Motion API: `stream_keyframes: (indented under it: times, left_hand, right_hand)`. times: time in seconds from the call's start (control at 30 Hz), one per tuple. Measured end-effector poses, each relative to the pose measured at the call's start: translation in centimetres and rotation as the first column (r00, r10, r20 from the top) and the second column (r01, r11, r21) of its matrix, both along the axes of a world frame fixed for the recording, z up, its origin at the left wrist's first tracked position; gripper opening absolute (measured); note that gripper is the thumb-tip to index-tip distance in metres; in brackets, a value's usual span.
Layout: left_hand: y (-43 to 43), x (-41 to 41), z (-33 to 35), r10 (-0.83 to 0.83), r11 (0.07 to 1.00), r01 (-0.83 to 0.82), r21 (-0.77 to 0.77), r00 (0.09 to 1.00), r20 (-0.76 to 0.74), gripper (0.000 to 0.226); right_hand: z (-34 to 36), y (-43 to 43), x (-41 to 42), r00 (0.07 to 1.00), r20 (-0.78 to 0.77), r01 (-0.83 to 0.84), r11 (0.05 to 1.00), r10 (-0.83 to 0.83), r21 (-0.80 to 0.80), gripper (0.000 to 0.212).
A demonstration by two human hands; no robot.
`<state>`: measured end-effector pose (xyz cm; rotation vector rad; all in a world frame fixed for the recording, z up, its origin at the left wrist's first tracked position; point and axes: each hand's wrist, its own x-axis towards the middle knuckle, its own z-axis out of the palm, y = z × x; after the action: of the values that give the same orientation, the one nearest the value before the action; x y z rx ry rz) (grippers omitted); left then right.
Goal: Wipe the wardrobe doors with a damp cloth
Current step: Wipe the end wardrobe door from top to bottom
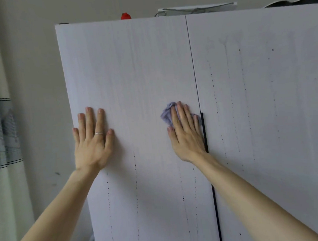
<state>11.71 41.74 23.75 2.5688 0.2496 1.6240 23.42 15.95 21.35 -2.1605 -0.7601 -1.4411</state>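
Note:
A white wardrobe fills the view, with a left door [134, 66] and a right door [263, 97] split by a dark gap. My right hand [186, 133] presses a small purple cloth [166, 115] flat against the left door, close to the gap, fingers straight. My left hand [92, 137], wearing a ring, lies flat on the left door near its left edge, fingers spread. Dotted vertical lines of dark specks run down both doors, mostly below my hands and on the right door.
A pale wall [34, 71] and a striped curtain [1, 127] stand to the left of the wardrobe. On top of the wardrobe sit a red object [125, 16] and a white bag with cord handles [197, 9].

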Motion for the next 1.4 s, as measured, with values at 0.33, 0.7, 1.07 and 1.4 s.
stream_keyframes:
  times: [0.33, 0.7, 1.07, 1.4]
  left_hand:
    - [-1.3, -0.6, -0.1, 0.007, 0.997, -0.007, -0.072, 1.0, -0.002, 0.063]
    - [0.2, -3.0, -5.7, -0.039, 0.992, 0.043, -0.118, 0.999, 0.029, 0.063]
    - [5.4, -3.6, -16.4, -0.104, 0.99, 0.095, -0.103, 0.991, -0.089, 0.059]
    - [6.8, -2.8, -16.9, -0.205, 0.976, 0.199, -0.084, 0.977, -0.066, 0.061]
  right_hand:
    - [-8.2, 1.9, -0.8, 0.98, 0.152, -0.086, 0.963, 0.128, -0.256, 0.057]
    - [-7.8, 5.9, -2.9, 0.983, 0.162, -0.037, 0.96, 0.084, -0.278, 0.058]
    - [-1.1, 9.1, -3.8, 0.991, 0.134, -0.004, 0.996, 0.016, -0.094, 0.057]
    - [-4.8, 11.1, -5.1, 0.99, 0.134, -0.007, 0.961, 0.046, -0.276, 0.056]
